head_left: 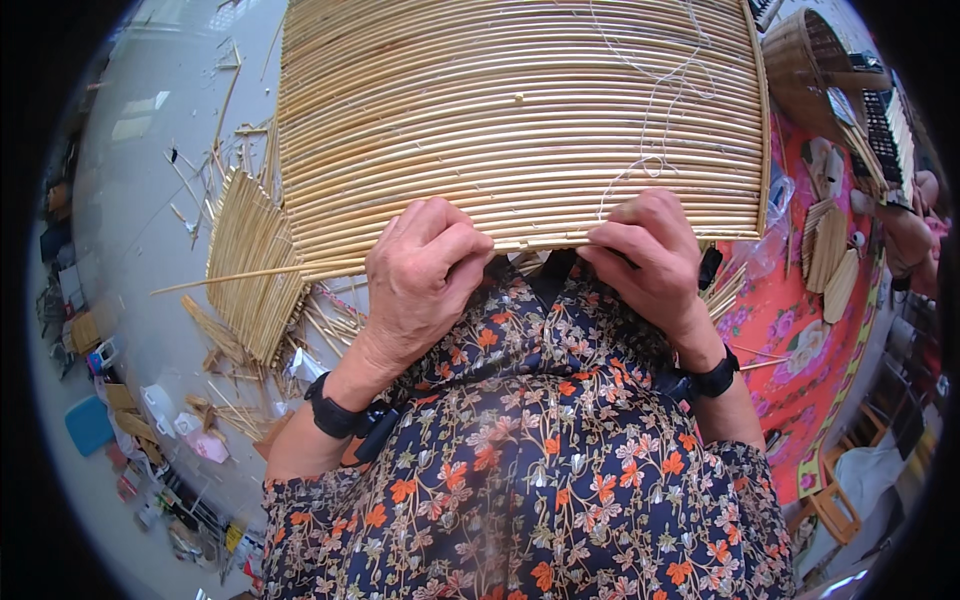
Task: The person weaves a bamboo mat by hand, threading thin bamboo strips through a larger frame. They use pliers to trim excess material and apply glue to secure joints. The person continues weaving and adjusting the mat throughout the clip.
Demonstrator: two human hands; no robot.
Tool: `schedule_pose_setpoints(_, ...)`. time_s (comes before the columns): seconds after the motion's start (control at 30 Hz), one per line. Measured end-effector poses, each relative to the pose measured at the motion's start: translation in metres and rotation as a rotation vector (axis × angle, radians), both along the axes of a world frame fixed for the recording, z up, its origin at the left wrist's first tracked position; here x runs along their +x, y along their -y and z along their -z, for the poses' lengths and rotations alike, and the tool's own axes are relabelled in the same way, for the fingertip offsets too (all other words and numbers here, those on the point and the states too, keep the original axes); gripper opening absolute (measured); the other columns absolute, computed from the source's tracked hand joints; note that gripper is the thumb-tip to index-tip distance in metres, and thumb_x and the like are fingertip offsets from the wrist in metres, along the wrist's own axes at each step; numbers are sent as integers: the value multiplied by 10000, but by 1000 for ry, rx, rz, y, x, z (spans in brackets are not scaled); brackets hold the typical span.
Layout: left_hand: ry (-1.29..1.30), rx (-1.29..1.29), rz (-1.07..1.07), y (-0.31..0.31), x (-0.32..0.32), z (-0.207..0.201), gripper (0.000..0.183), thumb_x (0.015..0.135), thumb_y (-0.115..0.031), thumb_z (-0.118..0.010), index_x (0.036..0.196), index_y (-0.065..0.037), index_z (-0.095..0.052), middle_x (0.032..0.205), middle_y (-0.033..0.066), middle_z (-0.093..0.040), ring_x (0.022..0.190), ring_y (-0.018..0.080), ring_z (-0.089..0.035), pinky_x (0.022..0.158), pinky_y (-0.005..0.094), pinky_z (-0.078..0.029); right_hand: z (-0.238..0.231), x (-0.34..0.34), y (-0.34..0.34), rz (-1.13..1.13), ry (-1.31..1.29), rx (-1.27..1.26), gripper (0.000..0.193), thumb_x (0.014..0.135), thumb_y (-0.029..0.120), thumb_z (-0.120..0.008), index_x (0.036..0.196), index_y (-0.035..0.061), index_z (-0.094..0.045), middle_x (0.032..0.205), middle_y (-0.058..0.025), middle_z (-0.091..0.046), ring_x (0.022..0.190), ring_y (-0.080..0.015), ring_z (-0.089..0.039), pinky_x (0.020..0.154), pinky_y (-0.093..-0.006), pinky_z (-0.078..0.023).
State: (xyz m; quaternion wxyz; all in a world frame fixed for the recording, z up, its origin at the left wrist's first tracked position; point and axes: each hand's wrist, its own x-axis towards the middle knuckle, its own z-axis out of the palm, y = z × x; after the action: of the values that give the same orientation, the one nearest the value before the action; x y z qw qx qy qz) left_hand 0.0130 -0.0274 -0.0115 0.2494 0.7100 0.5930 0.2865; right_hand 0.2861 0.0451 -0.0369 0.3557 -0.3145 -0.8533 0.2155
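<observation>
A large mat of straw-coloured reed stalks, laid side by side, spreads in front of me with its near edge close to my body. My left hand is closed on the stalk at that edge, thumb and fingers pinched together. Left of this hand, a loose stalk end sticks out past the mat. My right hand also pinches the near edge, farther right. Fine white thread lies in loops over the mat and runs down to the right fingertips; whether they grip it is hidden.
A smaller reed panel and scattered stalk scraps lie at left. On the right, a red floral cloth carries small reed pieces, with a woven basket beyond. Another person's arm shows at the far right.
</observation>
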Motion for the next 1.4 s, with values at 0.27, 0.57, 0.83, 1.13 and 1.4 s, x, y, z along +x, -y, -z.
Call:
schedule_pose_setpoints(0.27, 5, 4, 17, -1, 1, -1, 139, 831, -3, -854, 922, -50, -760, 899, 60, -671, 859, 249, -673, 744, 382, -528, -15, 49, 57, 331, -393, -1649, 262, 1010, 202, -790, 1084, -49, -772, 976, -154, -771, 803, -187, -741, 701, -299, -596)
schedule_pose_setpoints(0.57, 42, -30, -16, -1, 2, -1, 123, 839, -17, -847, 917, -60, -762, 896, 53, -670, 858, 247, -670, 747, 383, -522, 5, 13, 35, 425, -1046, -1791, 354, 1085, 187, -694, 1369, -16, -635, 1307, -200, -748, 1223, -348, -746, 1099, -513, -614)
schedule_pose_setpoints(0.83, 47, -12, -56, 3, 5, 3, 113, 831, -63, -852, 882, -98, -758, 878, 36, -663, 854, 262, -661, 765, 400, -500, 6, 8, 39, 444, -1018, -1746, 374, 1060, 177, -716, 1359, -30, -630, 1300, -197, -748, 1215, -351, -751, 1093, -514, -618)
schedule_pose_setpoints(1.13, 19, 19, 0, 2, 4, 5, 134, 839, 0, -849, 919, -44, -752, 897, 59, -661, 862, 255, -663, 764, 390, -514, 6, 8, 40, 437, -1022, -1749, 379, 1057, 174, -716, 1362, -32, -629, 1301, -194, -748, 1211, -350, -751, 1097, -513, -615)
schedule_pose_setpoints(1.4, -22, 29, 85, -5, 6, -4, 130, 833, 31, -804, 900, -36, -715, 892, 85, -647, 864, 297, -656, 761, 419, -519, 9, 8, 41, 442, -1029, -1755, 378, 1056, 177, -716, 1358, -34, -631, 1299, -194, -746, 1203, -349, -753, 1096, -517, -615)
